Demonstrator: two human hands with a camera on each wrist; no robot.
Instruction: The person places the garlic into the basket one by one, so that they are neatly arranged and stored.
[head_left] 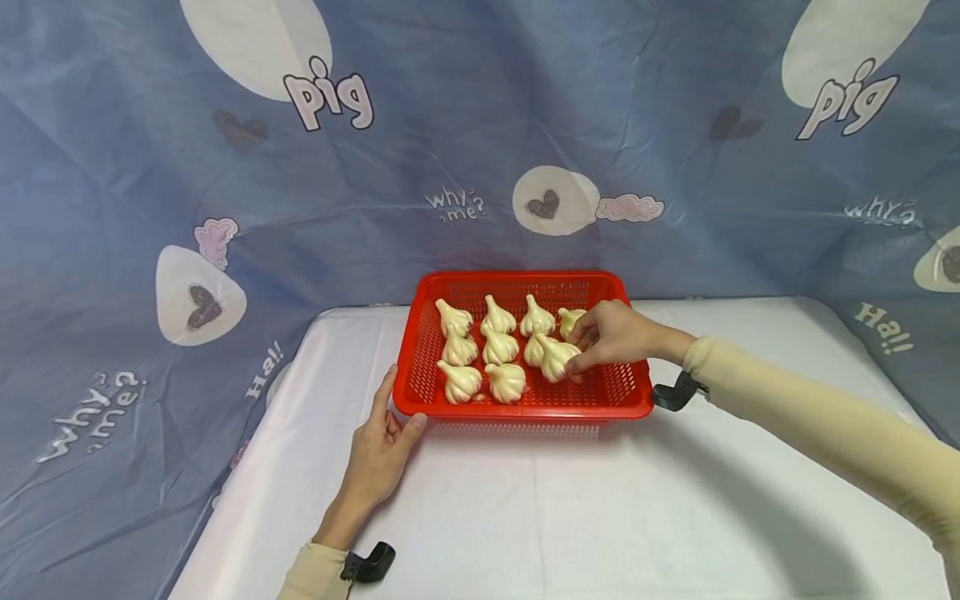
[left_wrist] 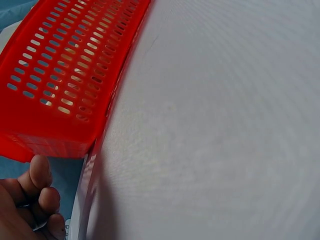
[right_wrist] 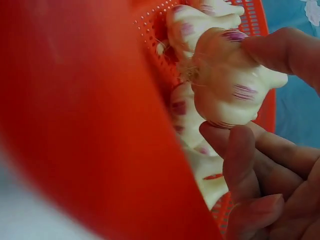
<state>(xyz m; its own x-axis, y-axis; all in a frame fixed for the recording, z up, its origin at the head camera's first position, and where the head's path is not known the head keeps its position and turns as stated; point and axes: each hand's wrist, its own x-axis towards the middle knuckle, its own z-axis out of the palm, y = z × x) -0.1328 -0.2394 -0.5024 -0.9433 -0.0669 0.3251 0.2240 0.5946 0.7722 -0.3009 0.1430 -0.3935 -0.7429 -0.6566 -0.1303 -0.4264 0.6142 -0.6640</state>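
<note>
A red plastic basket point(head_left: 525, 412) with slotted walls holds several pale garlic bulbs point(head_left: 498, 348) set in rough rows. Over its right half, my right hand point(head_left: 611, 333) pinches one garlic bulb point(right_wrist: 225, 80) between thumb and fingers. Purple streaks mark this bulb's skin in the right wrist view, and its roots point away from the palm. My left hand point(head_left: 378, 454) is at the basket's front left corner, its index finger along the left side and its thumb by the front rim. In the left wrist view, its other fingers point(left_wrist: 49, 200) bend loosely below the corner.
The basket stands on a white-covered table point(head_left: 480, 508), near its back edge. A blue printed cloth point(head_left: 420, 125) hangs behind and at the sides. Black straps with small devices point(head_left: 675, 392) sit on both wrists.
</note>
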